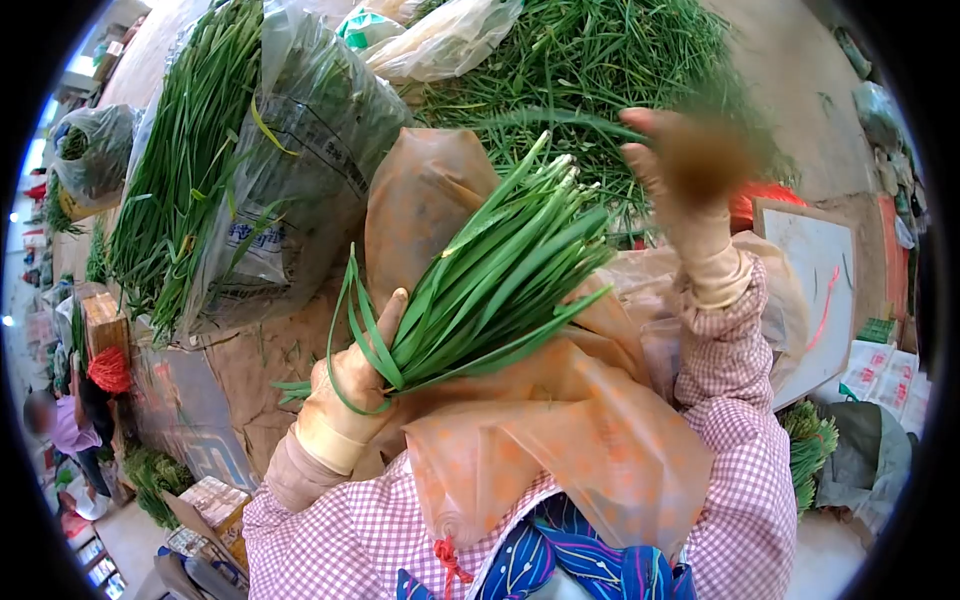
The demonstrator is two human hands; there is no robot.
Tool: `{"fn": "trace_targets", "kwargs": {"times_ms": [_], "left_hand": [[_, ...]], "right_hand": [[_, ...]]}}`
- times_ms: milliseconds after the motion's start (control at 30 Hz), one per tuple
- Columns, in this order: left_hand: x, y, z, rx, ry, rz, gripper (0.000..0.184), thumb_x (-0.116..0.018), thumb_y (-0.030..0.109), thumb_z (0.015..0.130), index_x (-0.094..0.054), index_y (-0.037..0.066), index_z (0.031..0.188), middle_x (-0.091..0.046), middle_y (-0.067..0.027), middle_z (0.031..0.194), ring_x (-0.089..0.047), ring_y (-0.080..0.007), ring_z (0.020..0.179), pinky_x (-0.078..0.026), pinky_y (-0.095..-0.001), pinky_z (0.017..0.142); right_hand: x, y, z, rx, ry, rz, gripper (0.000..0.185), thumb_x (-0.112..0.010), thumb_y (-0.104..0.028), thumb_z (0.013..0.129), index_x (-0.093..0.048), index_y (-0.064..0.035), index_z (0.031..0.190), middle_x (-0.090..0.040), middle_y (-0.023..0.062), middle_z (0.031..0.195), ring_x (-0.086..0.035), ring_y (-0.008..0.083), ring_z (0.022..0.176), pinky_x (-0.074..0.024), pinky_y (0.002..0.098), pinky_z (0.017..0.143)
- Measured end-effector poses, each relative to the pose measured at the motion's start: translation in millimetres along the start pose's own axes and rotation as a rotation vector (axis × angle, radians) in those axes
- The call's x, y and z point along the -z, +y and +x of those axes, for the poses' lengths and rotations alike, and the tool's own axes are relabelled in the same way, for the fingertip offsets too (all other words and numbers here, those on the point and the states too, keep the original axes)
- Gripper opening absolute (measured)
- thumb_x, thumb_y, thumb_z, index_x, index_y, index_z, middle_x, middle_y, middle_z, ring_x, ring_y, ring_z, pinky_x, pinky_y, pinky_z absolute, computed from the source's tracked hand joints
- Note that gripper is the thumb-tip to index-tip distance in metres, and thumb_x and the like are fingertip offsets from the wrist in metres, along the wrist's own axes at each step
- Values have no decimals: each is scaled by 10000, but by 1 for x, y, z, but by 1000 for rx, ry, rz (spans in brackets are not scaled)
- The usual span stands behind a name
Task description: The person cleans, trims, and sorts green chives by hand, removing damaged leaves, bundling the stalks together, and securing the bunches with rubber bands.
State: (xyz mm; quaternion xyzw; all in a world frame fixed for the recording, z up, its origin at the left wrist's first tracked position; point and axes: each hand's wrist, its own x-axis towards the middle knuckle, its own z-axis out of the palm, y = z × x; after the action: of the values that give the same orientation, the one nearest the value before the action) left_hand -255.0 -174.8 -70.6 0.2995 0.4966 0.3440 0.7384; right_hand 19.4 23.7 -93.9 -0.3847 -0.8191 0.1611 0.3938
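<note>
One hand [345, 388], the left, clasps greens [495, 285]; right hand [682, 168] raised.

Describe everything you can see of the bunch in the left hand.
The bunch is many long, flat, glossy green leaves with pale cut-looking ends at the top. It slants from lower left to upper right, fanning out from the left hand, which grips its lower end. A thin leaf loops across that hand. It lies over the orange apron; contact there is unclear.
</note>
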Motion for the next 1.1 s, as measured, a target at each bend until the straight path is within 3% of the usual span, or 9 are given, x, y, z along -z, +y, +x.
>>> {"fn": "trace_targets", "kwargs": {"times_ms": [200, 367, 467, 700, 733, 800, 867, 967, 1100], "left_hand": [[23, -20, -5, -158, -2, 1027, 495, -190, 368, 1022, -336, 209, 1468, -296, 20, 1531, -270, -141, 1412, -249, -380, 1166], [20, -12, -5, -525, -83, 1020, 394, -354, 14, 998, -315, -54, 1384, -486, -129, 1394, -501, -195, 1263, -295, -284, 1135], [12, -20, 0, 134, 109, -1079, 469, -207, 260, 1045, -310, 63, 1458, -335, -89, 1503, -347, -189, 1374, -251, -304, 1173], [2, -19, 3, -4, 75, 237, 473, -187, 273, 1039, -296, 130, 1477, -330, -4, 1514, -308, -129, 1391, -226, -322, 1177], [2, -18, 4, -19, 65, 362, 474, -187, 274, 1038, -295, 133, 1478, -329, 2, 1514, -306, -124, 1392, -224, -324, 1177], [2, -15, 4, -39, 70, 493, 470, -197, 267, 1036, -295, 139, 1478, -335, 7, 1512, -308, -115, 1390, -215, -327, 1179], [0, -16, 1, -35, 100, 489, 462, -215, 249, 1033, -297, 144, 1476, -346, 4, 1507, -315, -106, 1386, -200, -329, 1183], [4, -19, 1, -62, 132, 451, 462, -223, 255, 1032, -303, 140, 1472, -352, -2, 1503, -322, -113, 1381, -210, -330, 1178], [9, -23, 5, -84, 150, 412, 462, -234, 264, 1030, -312, 135, 1467, -360, -9, 1496, -332, -122, 1375, -223, -332, 1171]], "right_hand": [[-39, -50, 14, 265, -537, 51, 203, -625, -295, 878, -692, -117, 946, -637, 67, 937, -575, 277, 983, -360, 474, 963], [-23, -42, 14, -584, -109, 1154, 154, -616, -230, 920, -633, -82, 881, -587, 17, 635, -577, 141, 555, -519, 297, 593], [16, 15, 17, -609, 180, 1212, 168, -597, -221, 936, -651, -75, 871, -491, -39, 564, -423, 70, 449, -508, 290, 584], [-12, -52, 11, 326, -428, -142, 297, -628, -365, 854, -698, -112, 992, -641, 107, 929, -618, 275, 919, -464, 402, 847], [-22, -67, 13, 107, -739, -158, 245, -681, -250, 834, -685, -81, 1012, -635, 123, 1066, -565, 277, 1066, -399, 395, 953], [-47, -58, 6, 253, -487, 286, 192, -668, -232, 856, -674, -79, 972, -644, 107, 969, -604, 233, 965, -451, 367, 871], [-51, -51, 2, -83, -270, 876, 191, -633, -251, 915, -654, -61, 930, -601, 27, 713, -575, 120, 616, -466, 254, 570], [8, -32, 21, -513, -79, 1293, 177, -625, -248, 927, -671, -78, 942, -601, -11, 696, -506, 80, 507, -383, 210, 462], [38, 44, 11, -461, 47, 347, 279, -637, -260, 910, -661, -26, 1059, -653, 52, 781, -621, 142, 684, -502, 257, 621]]}}
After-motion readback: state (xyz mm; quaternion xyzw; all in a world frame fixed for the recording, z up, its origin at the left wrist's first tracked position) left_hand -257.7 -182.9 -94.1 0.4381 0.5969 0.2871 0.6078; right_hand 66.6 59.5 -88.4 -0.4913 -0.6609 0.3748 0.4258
